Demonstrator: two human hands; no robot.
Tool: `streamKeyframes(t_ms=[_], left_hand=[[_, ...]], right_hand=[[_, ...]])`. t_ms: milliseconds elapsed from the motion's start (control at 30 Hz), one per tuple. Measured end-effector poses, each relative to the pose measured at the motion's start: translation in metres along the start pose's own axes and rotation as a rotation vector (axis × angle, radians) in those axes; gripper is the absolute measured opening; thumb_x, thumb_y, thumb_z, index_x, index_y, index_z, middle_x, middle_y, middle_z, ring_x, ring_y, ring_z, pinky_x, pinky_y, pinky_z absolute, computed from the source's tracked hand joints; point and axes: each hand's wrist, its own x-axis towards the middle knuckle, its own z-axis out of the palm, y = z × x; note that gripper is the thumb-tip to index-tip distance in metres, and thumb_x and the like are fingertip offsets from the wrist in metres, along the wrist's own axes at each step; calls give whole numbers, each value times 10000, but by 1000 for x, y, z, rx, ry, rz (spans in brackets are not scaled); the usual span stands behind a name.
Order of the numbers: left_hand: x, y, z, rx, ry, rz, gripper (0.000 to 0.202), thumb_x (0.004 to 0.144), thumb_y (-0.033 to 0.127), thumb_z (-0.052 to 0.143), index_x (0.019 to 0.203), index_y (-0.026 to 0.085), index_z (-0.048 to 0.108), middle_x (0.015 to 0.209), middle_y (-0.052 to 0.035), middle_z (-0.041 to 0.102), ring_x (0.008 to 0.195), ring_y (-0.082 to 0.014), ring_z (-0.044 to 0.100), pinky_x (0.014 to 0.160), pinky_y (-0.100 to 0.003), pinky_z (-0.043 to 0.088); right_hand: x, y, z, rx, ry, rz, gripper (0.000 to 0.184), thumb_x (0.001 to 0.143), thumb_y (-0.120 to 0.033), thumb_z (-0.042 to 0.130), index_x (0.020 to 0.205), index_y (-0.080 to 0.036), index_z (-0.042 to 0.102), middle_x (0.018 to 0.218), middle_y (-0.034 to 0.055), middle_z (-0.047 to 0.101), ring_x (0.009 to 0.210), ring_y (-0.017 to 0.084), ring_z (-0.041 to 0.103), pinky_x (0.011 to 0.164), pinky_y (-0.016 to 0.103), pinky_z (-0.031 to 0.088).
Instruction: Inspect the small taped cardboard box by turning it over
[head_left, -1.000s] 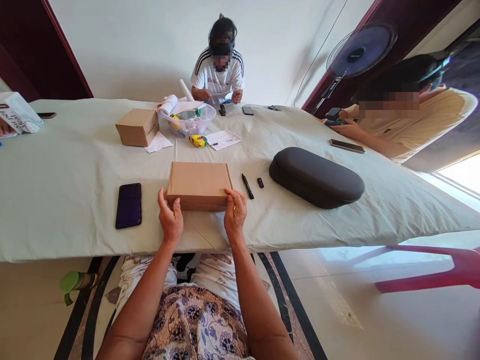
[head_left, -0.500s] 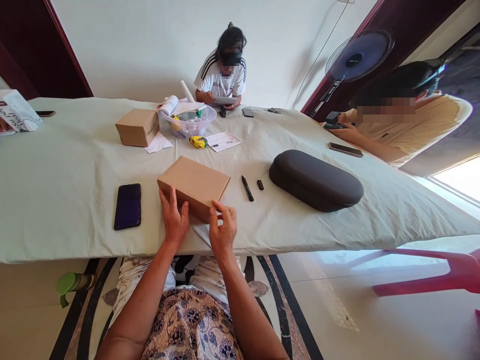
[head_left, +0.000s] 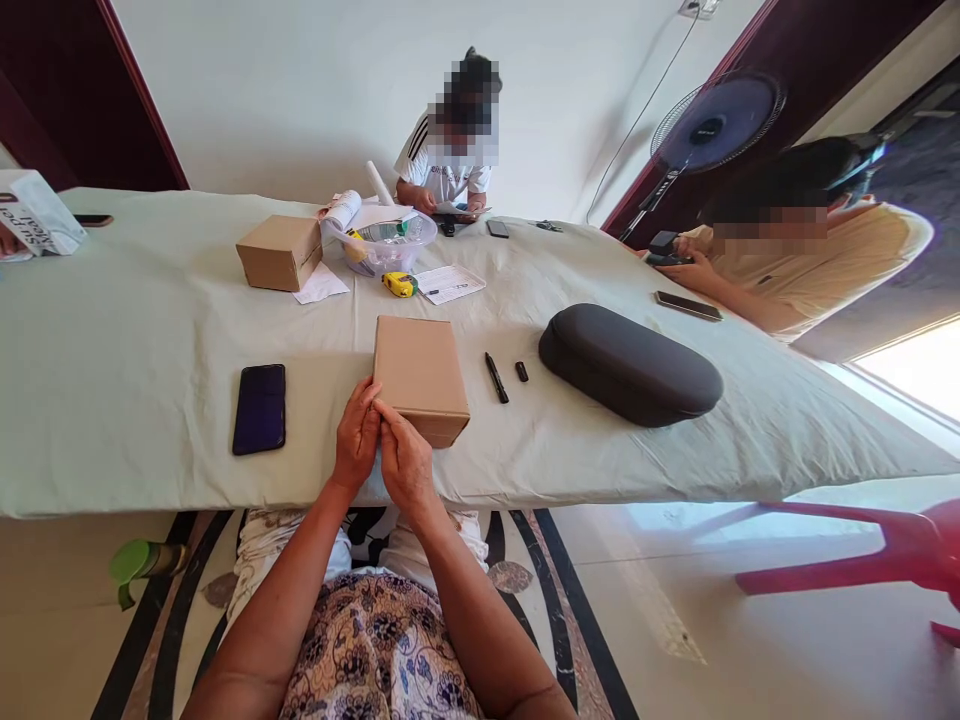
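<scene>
A closed brown cardboard box (head_left: 418,362) rests on the cloth-covered table right before me, one corner turned toward me. At its near left corner my left hand (head_left: 356,435) has its fingers closed together against the edge. My right hand (head_left: 406,458) meets it there, thumb and fingers pinched at the same corner. Both sets of fingertips touch each other and the box; part of the grip is hidden. Right of the box lie a black marker (head_left: 496,378) and its black cap (head_left: 521,371). A dark phone (head_left: 259,409) lies to the left.
A dark oval case (head_left: 630,362) stands at right. Farther back are a second cardboard box (head_left: 279,252), a plastic basin (head_left: 421,240) of odds and ends, a yellow tape measure (head_left: 400,285) and a paper form (head_left: 451,283). Two people sit at the table's far and right sides.
The box has been turned on the table, its near corner swinging round. My right hand has moved left from the box's right corner to beside my left hand, and the fingers of both have closed.
</scene>
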Motion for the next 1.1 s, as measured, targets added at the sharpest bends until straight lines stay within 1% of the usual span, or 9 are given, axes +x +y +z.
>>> streamKeyframes(t_ms=[133,233,400,567,633,733,833,967,1100], left_hand=[[1,1,2,63,15,17,559,1004,581,339,1329,214,607,1466,-141,570,1369,-228,545,1166,-433,447],[1,0,1,109,9,32,556,1004,577,341,1329,210,604,1461,-147,570,1366,-229,547,1159,-430,452],[0,0,1,141,9,72,507,1022,507,348,1342,199,591,1453,-155,573,1367,-226,547,1166,-431,445],[0,1,2,145,17,85,494,1026,486,350,1343,192,588,1445,-158,580,1366,-227,548,1167,-420,444],[0,0,2,138,20,93,495,1026,486,352,1340,187,591,1441,-161,582,1364,-227,549,1168,-410,443],[0,0,1,125,37,99,487,1028,481,352,1336,186,587,1424,-155,595,1356,-221,554,1164,-402,445],[-1,0,-1,93,55,104,460,1037,445,346,1345,187,569,1413,-145,602,1353,-209,551,1166,-392,438],[-1,1,-3,48,48,83,470,1025,476,374,1361,193,539,1422,-143,589,1353,-224,545,1170,-405,425],[-1,2,-3,33,62,19,546,966,557,491,1373,192,506,1416,-151,584,1340,-247,550,1158,-413,429]], right_hand=[[1,7,-5,28,-22,79,392,1007,-292,413,1299,-297,674,1250,3,734,1085,166,737,961,299,604],[-1,14,-12,5,17,130,387,993,-344,441,1293,-294,681,1231,14,742,1035,185,753,919,315,617],[-4,31,-35,-67,128,270,450,977,-434,451,1335,-255,656,1036,49,789,884,210,760,821,342,621],[-3,43,-55,-109,287,339,519,972,-504,434,1338,-204,649,894,67,765,820,214,714,844,364,576],[-2,45,-58,-95,333,362,542,963,-524,451,1346,-189,639,825,54,742,768,200,680,829,351,554],[0,45,-61,-22,376,454,570,948,-555,478,1347,-177,633,693,6,672,645,166,599,732,307,511],[0,46,-63,107,383,521,551,936,-595,473,1163,-155,716,730,13,665,629,144,557,679,280,468],[1,46,-64,131,430,466,490,898,-605,529,882,-153,717,817,34,674,767,161,580,749,287,451],[4,40,-62,121,435,380,430,874,-583,579,813,-166,669,829,25,657,816,166,571,785,295,433]])
